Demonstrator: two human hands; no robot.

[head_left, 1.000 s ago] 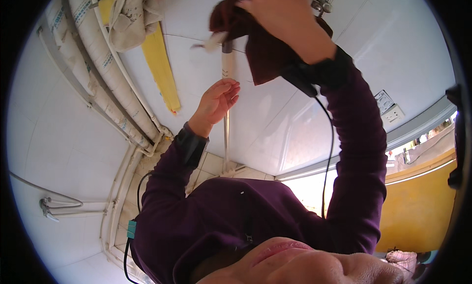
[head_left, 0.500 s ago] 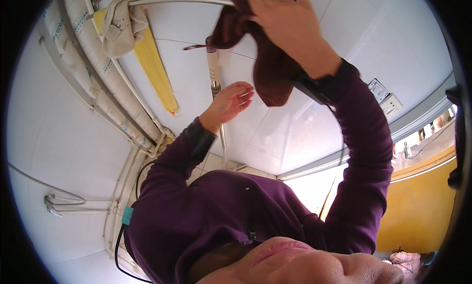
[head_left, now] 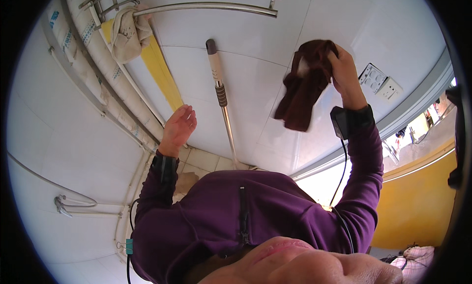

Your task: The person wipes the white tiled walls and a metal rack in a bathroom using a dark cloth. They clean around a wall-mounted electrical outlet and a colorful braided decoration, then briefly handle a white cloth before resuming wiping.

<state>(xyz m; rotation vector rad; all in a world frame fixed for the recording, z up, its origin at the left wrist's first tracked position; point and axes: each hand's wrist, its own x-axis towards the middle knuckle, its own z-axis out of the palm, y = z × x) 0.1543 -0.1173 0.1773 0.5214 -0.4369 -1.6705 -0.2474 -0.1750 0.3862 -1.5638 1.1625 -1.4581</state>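
Note:
A dark brown cloth (head_left: 303, 94) hangs in loose folds from my right hand (head_left: 346, 72), whose fingers are closed round its upper end. The cloth is off the metal towel bar (head_left: 196, 8), to the right of the bar's free end. Nothing is in my left hand (head_left: 178, 130); it is raised with its fingers apart and a little bent, near the lower end of a yellow strip (head_left: 162, 70). A beige cloth (head_left: 129, 35) hangs at the left end of the towel bar.
Between my hands, a pole (head_left: 220, 82) with a dark-capped grip leans by the tiled wall. Wrapped pipes (head_left: 93, 50) run down the left corner, and a tap (head_left: 61, 204) is on the left wall. Wall sockets (head_left: 381, 81) and a yellow panel (head_left: 418, 205) are at the right.
My right hand has moved down and to the right, carrying the brown cloth away from the towel bar. My left hand has moved left and lower, away from the pole.

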